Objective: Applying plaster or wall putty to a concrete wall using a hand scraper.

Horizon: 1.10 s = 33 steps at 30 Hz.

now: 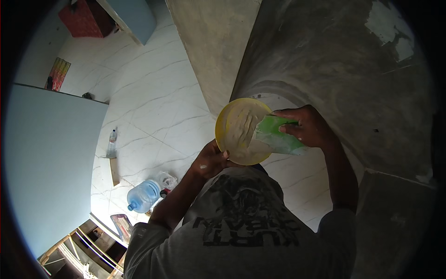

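My left hand (213,159) grips the near-left rim of a round yellow plate (219,124), its thumb over the edge and the other fingers mostly hidden underneath. Pale grey paste (239,132) is smeared across the inside of the plate, ridged in the middle. In my right hand (304,126) is a flat green scraper (278,132), pinched between thumb and fingers. White residue coats much of its face, and its left edge lies over the right part of the plate. Small white spots mark both hands.
Ahead rises a grey plastered wall corner (218,51); a curved grey wall (316,56) stands to the right. On the tiled floor (148,102) at left are a large blue water jug (143,196), a small clear bottle (112,143) and a board (110,171). A pale blue panel (51,153) fills the far left.
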Available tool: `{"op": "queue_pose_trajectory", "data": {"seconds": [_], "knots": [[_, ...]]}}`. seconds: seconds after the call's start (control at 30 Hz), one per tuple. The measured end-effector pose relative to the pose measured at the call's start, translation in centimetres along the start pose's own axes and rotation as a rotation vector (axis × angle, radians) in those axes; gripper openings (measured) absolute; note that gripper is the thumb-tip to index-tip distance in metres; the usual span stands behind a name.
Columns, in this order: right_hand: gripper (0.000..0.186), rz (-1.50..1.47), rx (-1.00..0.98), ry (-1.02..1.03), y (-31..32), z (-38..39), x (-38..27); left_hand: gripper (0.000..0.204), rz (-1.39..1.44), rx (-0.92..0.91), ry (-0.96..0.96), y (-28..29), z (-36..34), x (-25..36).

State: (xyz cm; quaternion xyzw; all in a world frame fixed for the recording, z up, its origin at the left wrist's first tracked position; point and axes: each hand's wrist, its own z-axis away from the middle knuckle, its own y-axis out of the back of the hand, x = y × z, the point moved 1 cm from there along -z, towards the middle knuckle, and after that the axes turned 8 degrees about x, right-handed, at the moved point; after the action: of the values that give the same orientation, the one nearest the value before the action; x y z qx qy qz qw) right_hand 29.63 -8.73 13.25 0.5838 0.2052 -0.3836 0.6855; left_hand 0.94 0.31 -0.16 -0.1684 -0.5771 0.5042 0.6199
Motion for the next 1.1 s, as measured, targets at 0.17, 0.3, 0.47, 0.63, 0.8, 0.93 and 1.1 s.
{"op": "queue_pose_trajectory", "data": {"seconds": [0.17,0.3,0.47,0.63,0.8,0.93,1.1], "knots": [[0.045,-0.051,0.102,0.112,0.1,1.4,1.0,0.057,0.046,0.006,-0.076,-2.0,-1.2,-1.1],[0.045,-0.182,0.161,-0.013,-0.5,2.3,0.7,0.057,0.047,-0.006,-0.06,-1.3,-0.6,-0.5],[0.046,-0.159,0.331,0.032,-2.2,3.3,-0.4,0.058,0.034,-0.01,-0.072,-1.8,0.0,0.1],[0.044,-0.216,0.291,-0.011,-2.5,3.7,-1.4,0.058,-0.001,-0.025,-0.049,-2.0,0.2,0.6],[0.043,-0.242,0.295,-0.049,-2.2,4.1,-2.4,0.058,-0.006,-0.071,-0.017,-2.7,0.2,1.6],[0.043,-0.136,0.255,-0.073,-1.8,4.2,-3.7,0.057,-0.008,-0.079,0.004,-2.2,0.0,1.8],[0.044,-0.127,0.249,-0.119,-2.3,4.2,-3.0,0.057,-0.018,-0.105,0.023,-2.2,0.1,1.9]]}}
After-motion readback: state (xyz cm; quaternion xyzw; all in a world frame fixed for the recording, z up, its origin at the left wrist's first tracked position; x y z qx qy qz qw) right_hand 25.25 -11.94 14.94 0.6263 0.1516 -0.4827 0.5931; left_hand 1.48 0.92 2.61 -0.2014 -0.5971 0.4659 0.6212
